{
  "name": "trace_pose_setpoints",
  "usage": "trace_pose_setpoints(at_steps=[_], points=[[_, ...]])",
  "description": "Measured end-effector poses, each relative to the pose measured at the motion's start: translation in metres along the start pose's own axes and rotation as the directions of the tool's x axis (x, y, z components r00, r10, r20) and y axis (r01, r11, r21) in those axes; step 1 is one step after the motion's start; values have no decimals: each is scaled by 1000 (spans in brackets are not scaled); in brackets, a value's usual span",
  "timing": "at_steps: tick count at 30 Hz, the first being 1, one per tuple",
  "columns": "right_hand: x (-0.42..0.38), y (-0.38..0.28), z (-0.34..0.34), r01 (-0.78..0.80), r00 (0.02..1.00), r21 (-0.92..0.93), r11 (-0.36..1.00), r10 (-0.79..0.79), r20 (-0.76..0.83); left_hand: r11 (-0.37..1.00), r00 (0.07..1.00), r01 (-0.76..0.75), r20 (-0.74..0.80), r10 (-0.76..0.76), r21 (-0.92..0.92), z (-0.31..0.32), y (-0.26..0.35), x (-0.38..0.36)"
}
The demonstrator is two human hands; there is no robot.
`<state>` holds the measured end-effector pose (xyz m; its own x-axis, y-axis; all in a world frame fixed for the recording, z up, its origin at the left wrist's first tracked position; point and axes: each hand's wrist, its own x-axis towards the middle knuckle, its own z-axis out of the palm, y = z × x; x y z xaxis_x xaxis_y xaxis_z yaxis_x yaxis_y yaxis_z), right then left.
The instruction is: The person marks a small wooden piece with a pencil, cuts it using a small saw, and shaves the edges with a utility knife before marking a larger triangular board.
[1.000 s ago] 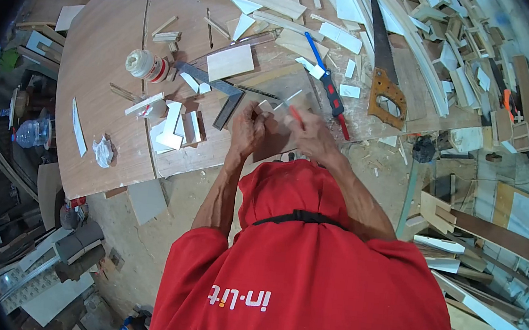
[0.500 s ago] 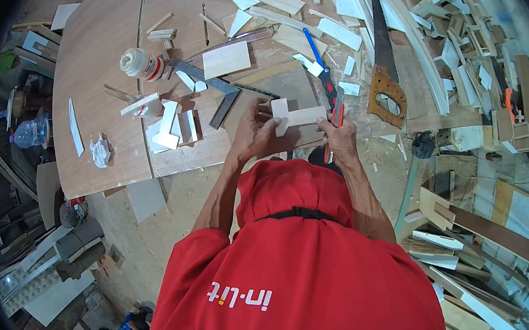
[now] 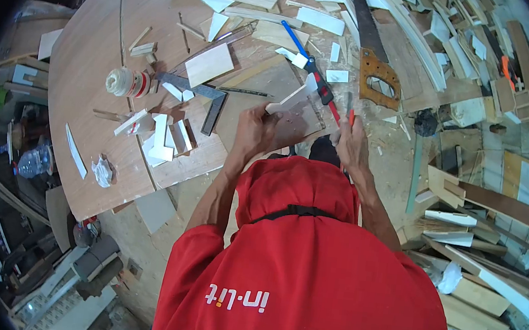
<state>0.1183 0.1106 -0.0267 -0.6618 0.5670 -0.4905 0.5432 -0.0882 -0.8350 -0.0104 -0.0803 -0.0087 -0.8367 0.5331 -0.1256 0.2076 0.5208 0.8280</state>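
My left hand (image 3: 255, 130) is closed on one end of a small pale wooden piece (image 3: 294, 99), tilted on its edge above the table near its front. Held in my right hand (image 3: 352, 147) is a red utility knife (image 3: 351, 117), its grey end pointing away from me. The knife is apart from the wooden piece, to its right. Just beyond them lies a blue-and-black tool with red parts (image 3: 325, 93). A metal try square (image 3: 214, 105) rests left of my left hand, with a pencil (image 3: 246, 91) beside it.
A handsaw (image 3: 380, 80) with a wooden handle lies at the right. Left on the table (image 3: 79, 145) are a glue-smeared jar (image 3: 125, 82), small white-faced offcuts (image 3: 163, 136) and crumpled paper (image 3: 103, 170). Wood scraps (image 3: 450, 236) are piled on the right.
My right hand has let go of the wooden piece and moved right and down with the knife. My left hand has turned the piece onto its edge. The camera view has shifted slightly.
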Motion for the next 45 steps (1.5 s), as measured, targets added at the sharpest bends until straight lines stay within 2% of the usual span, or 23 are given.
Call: trace_pose_setpoints(at_steps=[1,2,3,5,6,7,9,11,13,15,18,20,22,25,27,29,32,34,37,38,40,43,45], points=[[-6,12,-3,114,992,-242,964,-122,-19,1000,999,16,39,-16,-4,1,-8,7],[-22,-5,-5,106,992,-348,932,-75,101,999,996,33,79,-33,-7,2,-14,12],[-31,-12,-2,91,994,-341,936,-67,83,1000,995,24,99,-24,-5,3,-18,14],[-42,-18,5,299,953,-536,789,-214,216,989,993,98,80,-89,-108,6,-25,18],[-41,-7,15,369,928,-599,711,-318,193,988,993,96,84,-86,-122,7,-26,19],[-38,1,20,359,932,-598,717,-313,185,988,992,95,95,-84,-119,9,-28,18],[-36,-4,30,478,875,-654,587,-256,410,995,996,57,73,-51,-87,8,-20,17],[-39,-5,39,429,901,-649,628,-254,351,999,997,33,76,-30,-39,8,-18,15],[-33,-1,48,449,893,-680,579,-323,314,1000,997,9,74,-10,7,10,-20,12],[-33,-6,53,431,902,-673,601,-291,317,988,992,-123,27,121,91,12,-23,7],[-32,-5,56,407,913,-675,616,-246,326,979,980,-183,-62,188,85,17,-22,4],[-32,-1,58,405,913,-680,612,-229,338,980,980,-189,-44,192,61,17,-21,4],[-31,1,59,442,897,-640,629,-299,326,980,980,-195,-31,196,41,15,-19,3],[-24,11,60,478,878,-655,585,-323,353,960,962,-267,-33,271,87,15,-12,2],[-22,10,61,464,886,-641,611,-309,347,947,952,-296,-44,303,123,14,-13,3],[-20,12,59,447,894,-627,638,-284,348,958,962,-264,-39,270,111,14,-15,2],[-21,9,59,498,866,-647,578,-288,409,970,973,-225,-26,228,93,15,-21,6],[-30,-2,57,422,905,-595,684,-282,318,973,975,-217,-21,219,81,16,-23,4],[-36,-11,55,381,923,-587,715,-253,291,972,974,-222,-32,224,73,11,-12,3],[-36,-10,55,379,923,-589,714,-251,291,973,975,-218,-26,221,78,11,-12,4],[-36,-4,55,538,843,-588,604,-379,382,974,977,-211,-17,213,82,12,-12,3],[-22,22,60,527,849,-611,591,-385,361,972,971,-234,-36,235,30,14,-12,3],[-20,19,60,509,861,-608,610,-361,358,948,952,-300,-30,305,108,14,-12,2]])
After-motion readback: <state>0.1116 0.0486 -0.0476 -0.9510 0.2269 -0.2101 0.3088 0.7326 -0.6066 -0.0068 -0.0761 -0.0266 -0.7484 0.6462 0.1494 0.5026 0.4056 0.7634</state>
